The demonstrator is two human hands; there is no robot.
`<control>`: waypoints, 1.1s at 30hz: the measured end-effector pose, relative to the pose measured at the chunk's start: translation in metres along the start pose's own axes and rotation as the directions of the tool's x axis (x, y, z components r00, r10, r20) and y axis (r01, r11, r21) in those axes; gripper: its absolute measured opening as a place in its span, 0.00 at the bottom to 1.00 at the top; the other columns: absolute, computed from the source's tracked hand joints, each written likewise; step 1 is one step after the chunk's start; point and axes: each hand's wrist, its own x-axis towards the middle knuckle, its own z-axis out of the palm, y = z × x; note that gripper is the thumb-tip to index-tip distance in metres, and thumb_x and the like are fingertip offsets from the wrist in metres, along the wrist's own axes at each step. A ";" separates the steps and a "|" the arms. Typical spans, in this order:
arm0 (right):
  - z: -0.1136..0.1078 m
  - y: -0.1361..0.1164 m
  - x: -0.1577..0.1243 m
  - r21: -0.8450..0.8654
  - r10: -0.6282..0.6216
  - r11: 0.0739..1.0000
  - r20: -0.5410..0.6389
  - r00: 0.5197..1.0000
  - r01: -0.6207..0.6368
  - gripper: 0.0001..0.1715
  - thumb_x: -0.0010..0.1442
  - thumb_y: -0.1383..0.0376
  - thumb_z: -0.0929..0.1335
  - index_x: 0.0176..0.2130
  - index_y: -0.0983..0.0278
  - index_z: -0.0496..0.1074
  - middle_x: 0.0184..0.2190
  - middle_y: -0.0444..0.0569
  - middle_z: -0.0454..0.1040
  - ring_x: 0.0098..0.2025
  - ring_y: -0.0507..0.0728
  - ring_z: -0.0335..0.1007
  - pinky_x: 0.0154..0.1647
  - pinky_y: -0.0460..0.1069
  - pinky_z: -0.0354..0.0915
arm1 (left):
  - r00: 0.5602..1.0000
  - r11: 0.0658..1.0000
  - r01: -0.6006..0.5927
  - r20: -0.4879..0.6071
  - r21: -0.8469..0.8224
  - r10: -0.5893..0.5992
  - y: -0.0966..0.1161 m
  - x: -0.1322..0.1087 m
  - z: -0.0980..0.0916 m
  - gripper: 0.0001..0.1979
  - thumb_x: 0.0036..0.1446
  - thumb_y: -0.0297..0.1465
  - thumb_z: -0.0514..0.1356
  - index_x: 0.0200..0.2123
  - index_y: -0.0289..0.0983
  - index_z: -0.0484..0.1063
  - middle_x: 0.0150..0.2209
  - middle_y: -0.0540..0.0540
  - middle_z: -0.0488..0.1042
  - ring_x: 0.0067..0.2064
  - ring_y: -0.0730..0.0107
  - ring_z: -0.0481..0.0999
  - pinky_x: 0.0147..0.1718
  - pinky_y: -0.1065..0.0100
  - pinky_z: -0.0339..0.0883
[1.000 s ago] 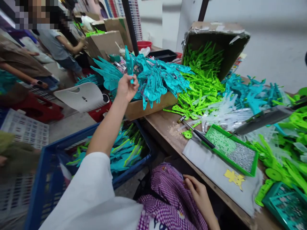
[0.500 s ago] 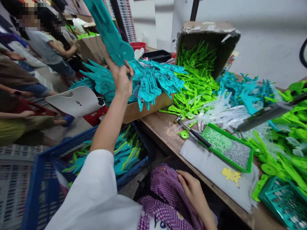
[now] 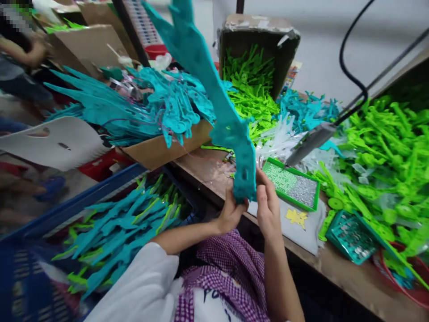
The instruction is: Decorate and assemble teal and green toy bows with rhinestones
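Note:
Both my hands hold one long teal plastic sword-shaped part (image 3: 214,98) upright by its lower end, in front of my chest at the table's edge. My left hand (image 3: 231,212) grips the bottom of it from the left. My right hand (image 3: 266,203) closes on it from the right, fingers against the handle. The part's top rises out of the picture and is smeared by motion. Behind it, a cardboard box (image 3: 157,150) overflows with more teal parts (image 3: 134,103).
A blue crate (image 3: 67,210) of teal and green parts sits low on my left. On the table lie a green tray of small screws (image 3: 291,183), a teal tray (image 3: 351,235), a grey cloth (image 3: 301,232), heaps of green parts (image 3: 385,147), a tipped cardboard box (image 3: 258,36) and a hanging tool (image 3: 311,138). Another person sits at far left.
My left hand lifted one teal part out of the box and brought it down to my chest. My right hand rose from my lap and took hold of it too. The view swung right.

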 end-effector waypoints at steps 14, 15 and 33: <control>-0.043 0.080 -0.098 0.009 0.065 0.995 -0.796 0.602 -0.096 0.20 0.64 0.51 0.60 0.37 0.64 0.69 0.29 0.45 0.69 0.29 0.52 0.64 0.31 0.47 0.63 | 0.798 0.977 0.139 0.566 0.161 -0.207 0.016 -0.019 0.061 0.21 0.58 0.30 0.58 0.54 0.38 0.58 0.49 0.41 0.69 0.48 0.62 0.72 0.49 0.60 0.66; -0.050 0.080 -0.096 -0.007 0.040 0.996 -0.851 0.523 -0.086 0.19 0.64 0.52 0.60 0.36 0.64 0.69 0.28 0.44 0.67 0.29 0.52 0.63 0.31 0.47 0.62 | 0.773 0.979 0.113 0.605 0.169 -0.193 0.016 -0.015 0.072 0.21 0.58 0.32 0.58 0.54 0.38 0.58 0.50 0.40 0.69 0.50 0.61 0.71 0.51 0.60 0.65; -0.195 0.142 -0.105 -0.392 0.019 0.820 -0.710 0.704 -0.417 0.22 0.61 0.51 0.64 0.42 0.64 0.76 0.39 0.53 0.76 0.39 0.57 0.71 0.41 0.52 0.66 | 0.620 0.924 0.237 0.686 0.300 -0.381 -0.103 0.055 0.135 0.15 0.59 0.38 0.55 0.45 0.37 0.58 0.28 0.52 0.71 0.23 0.71 0.72 0.24 0.69 0.67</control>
